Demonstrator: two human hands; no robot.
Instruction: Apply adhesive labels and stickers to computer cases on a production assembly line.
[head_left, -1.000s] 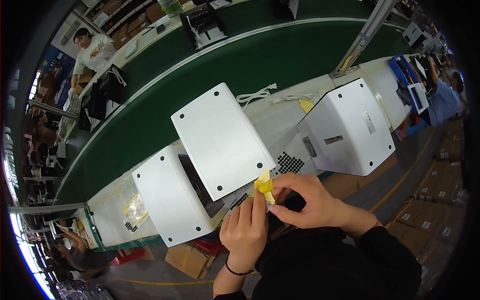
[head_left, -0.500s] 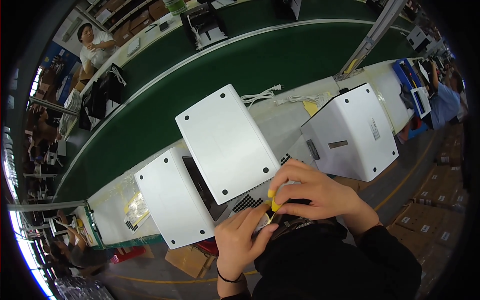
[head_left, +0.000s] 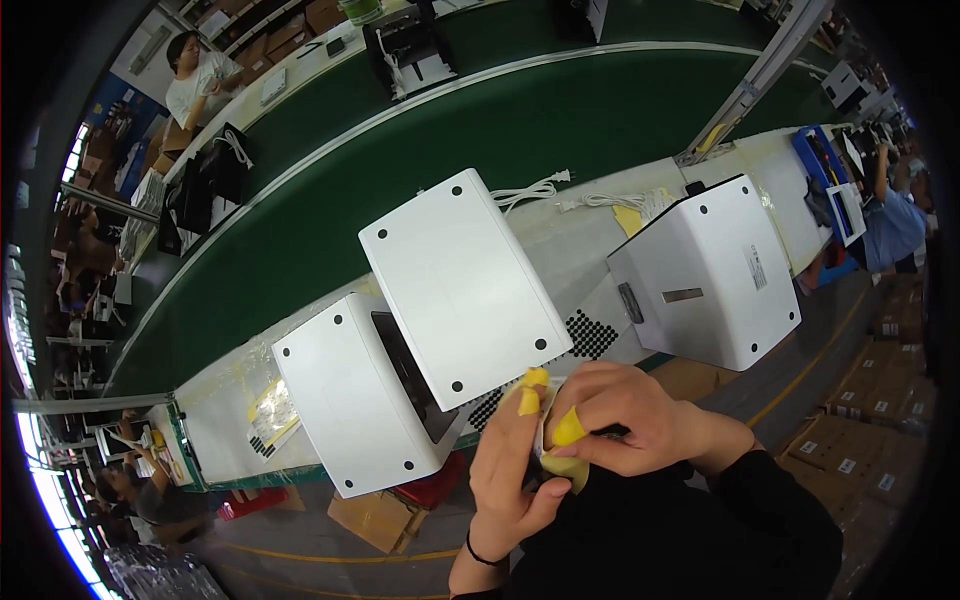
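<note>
Close to my body, my left hand and right hand meet around a small pale, yellowish piece, mostly hidden by the fingers. Yellow covers wrap some fingertips on both hands. My right fingers are pinched together, and my left fingers and thumb close in from the other side. Just beyond lies a white box-shaped housing with a dark round foot at each corner. Sheets of small black round pads lie beside and partly under it.
A second white housing rests at left, a third at right. White power cords lie behind. Beyond runs a green conveyor carrying black units. Other people sit along the line; cartons are stacked at right.
My hands have drawn nearer each other, the left shifting right. The yellow piece between them has turned and is more covered. The view has shifted slightly; the housings stay put.
</note>
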